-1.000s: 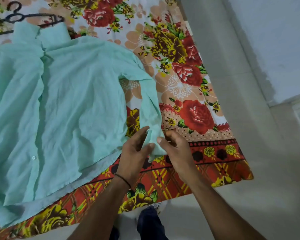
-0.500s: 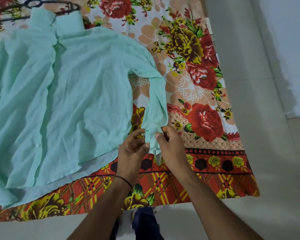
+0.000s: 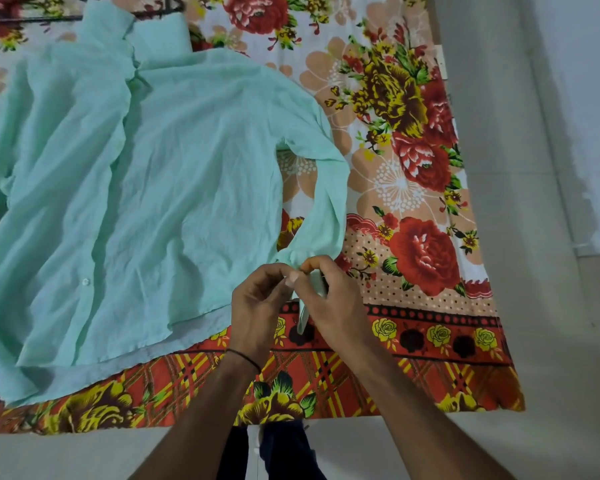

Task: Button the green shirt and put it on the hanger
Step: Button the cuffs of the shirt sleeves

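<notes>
Floral red-and-yellow bedsheet (image 3: 413, 168) carries the flat mint-green cotton shirt (image 3: 153, 185); left grip (image 3: 257, 299) and right grip (image 3: 333, 299) both pinch its sleeve cuff (image 3: 302, 317). Best hold the layers taut, aligning button with hole.

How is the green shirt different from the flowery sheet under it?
The plain pale green button shirt has no pattern; the flowery cloth sheet is covered in red and yellow flowers. The shirt is crumpled and lies on top; the sheet is spread flatter beneath. The left hand and right hand pinch the shirt's cuff, not the sheet. Both are cloth, laid out.
</notes>
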